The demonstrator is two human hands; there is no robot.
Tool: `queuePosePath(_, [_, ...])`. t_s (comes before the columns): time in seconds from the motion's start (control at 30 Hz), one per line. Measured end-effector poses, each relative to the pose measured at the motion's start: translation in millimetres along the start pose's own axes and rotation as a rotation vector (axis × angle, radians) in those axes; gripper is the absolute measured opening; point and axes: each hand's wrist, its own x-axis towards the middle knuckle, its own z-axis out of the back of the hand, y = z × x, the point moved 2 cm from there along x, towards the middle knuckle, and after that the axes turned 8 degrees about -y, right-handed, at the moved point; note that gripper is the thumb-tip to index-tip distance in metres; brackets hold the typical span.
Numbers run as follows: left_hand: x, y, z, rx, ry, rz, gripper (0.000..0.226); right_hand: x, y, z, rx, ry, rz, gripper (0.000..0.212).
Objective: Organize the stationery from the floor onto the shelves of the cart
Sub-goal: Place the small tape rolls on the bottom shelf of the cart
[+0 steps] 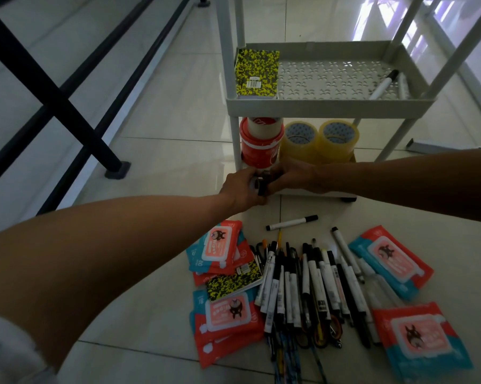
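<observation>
step: shelving tape | both hands, L [240,189] + R [292,176], grip small tape rolls [261,184] at cart [328,102] bottom shelf front | next: set beside yellow rolls [319,139], then pens [311,284]

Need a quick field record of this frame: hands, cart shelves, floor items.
left hand: holds small dark tape rolls at the cart's bottom shelf
right hand: on the same rolls
middle shelf: yellow-black notebook, marker
bottom shelf: red tape stack, two clear tape rolls
floor: pen and marker pile, wipe packs, second notebook
</observation>
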Motion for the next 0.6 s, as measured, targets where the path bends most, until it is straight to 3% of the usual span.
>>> queuePosePath(0.23, [-0.3, -4.0, 4.0, -0.026, 0.026, 0.001, 0.066, -3.9, 7.8, 10.1, -0.029, -0.056, 0.01, 0.027])
queuePosePath(0.4, [-3.3, -3.4, 2.1, -0.014, 0.083, 0.006, 0.069, -5.5, 6.4, 14.2, 0.003, -0.098, -0.021, 0.056])
queuePosePath(0.6, [-1.7, 13.3, 3.4, 0.097, 0.192, 0.103, 0.051, 12.5, -3.6, 12.9, -0.043, -0.202, -0.056, 0.046])
